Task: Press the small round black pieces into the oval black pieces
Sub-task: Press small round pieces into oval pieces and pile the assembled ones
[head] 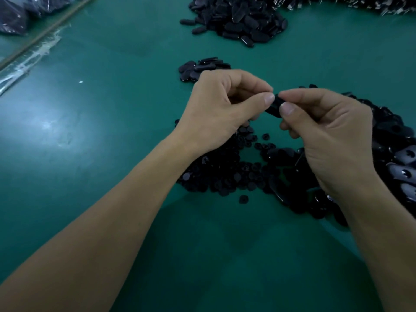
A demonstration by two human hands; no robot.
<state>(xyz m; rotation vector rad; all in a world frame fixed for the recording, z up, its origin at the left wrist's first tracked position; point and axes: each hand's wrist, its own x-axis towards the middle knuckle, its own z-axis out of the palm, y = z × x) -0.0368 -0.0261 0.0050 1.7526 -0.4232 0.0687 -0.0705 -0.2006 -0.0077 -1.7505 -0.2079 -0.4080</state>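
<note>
Both hands are meeting just above the middle of the view, over a green counter [94, 122]. The left hand [221, 111] is reaching in from seven o'clock, the right hand [326, 131] from five o'clock. Between them an oval black piece [275, 106] is being held in the air: the right thumb and forefinger are pinching its right end, and the left thumb and forefinger are closing against its left end, their tips touching it. The remaining fingers [290, 129] of each hand are curling loosely into the palm. Whether a small round piece is sitting under the left fingertips cannot be told, since the thumb is covering that spot.

Directly below the hands, toward six o'clock, a heap of small round black pieces [225, 174] is lying on the counter, with a few strays just beside it. At three to four o'clock, a pile of oval pieces [396, 158] is spreading out under the right wrist, some showing a notch. A small cluster of oval pieces [202, 66] is lying just beyond the left knuckles at twelve o'clock, and a larger mound [238, 19] is sitting well apart at the far edge. At ten o'clock, clear plastic bags [15, 14] are resting on the counter's far left corner.
</note>
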